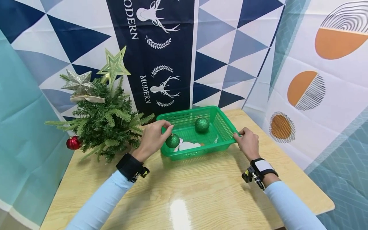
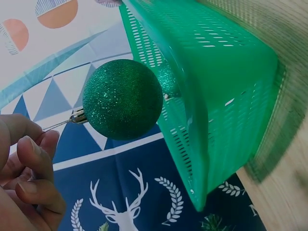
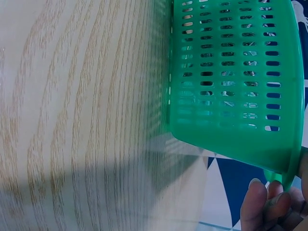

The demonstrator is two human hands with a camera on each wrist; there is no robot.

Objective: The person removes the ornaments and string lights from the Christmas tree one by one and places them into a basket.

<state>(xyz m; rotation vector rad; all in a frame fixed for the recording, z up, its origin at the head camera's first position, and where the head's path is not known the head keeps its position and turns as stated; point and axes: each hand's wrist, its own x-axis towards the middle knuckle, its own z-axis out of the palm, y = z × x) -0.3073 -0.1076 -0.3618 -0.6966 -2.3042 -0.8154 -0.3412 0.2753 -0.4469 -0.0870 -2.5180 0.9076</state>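
Observation:
My left hand point(image 1: 155, 134) pinches the thin string of a glittery green ball ornament point(image 2: 122, 99), which hangs at the left end of the green plastic basket point(image 1: 227, 123). In the left wrist view the string runs from the fingertips to the ball's metal cap point(image 2: 78, 116). With thumb and fingers, my right hand point(image 1: 249, 142) grips the basket's rim at its right end; the right wrist view shows those fingers point(image 3: 270, 204) curled at the rim. Inside the basket lie a second green ball point(image 1: 202, 125) and a white item point(image 1: 188, 146), partly hidden by the front wall.
A small artificial Christmas tree point(image 1: 106, 121) stands left of the basket, with a gold star point(image 1: 114, 65), a silver star point(image 1: 79, 82) and a red ornament point(image 1: 73, 143) on it. The wooden table point(image 1: 201, 188) extends in front; patterned cloth point(image 1: 224, 48) hangs behind.

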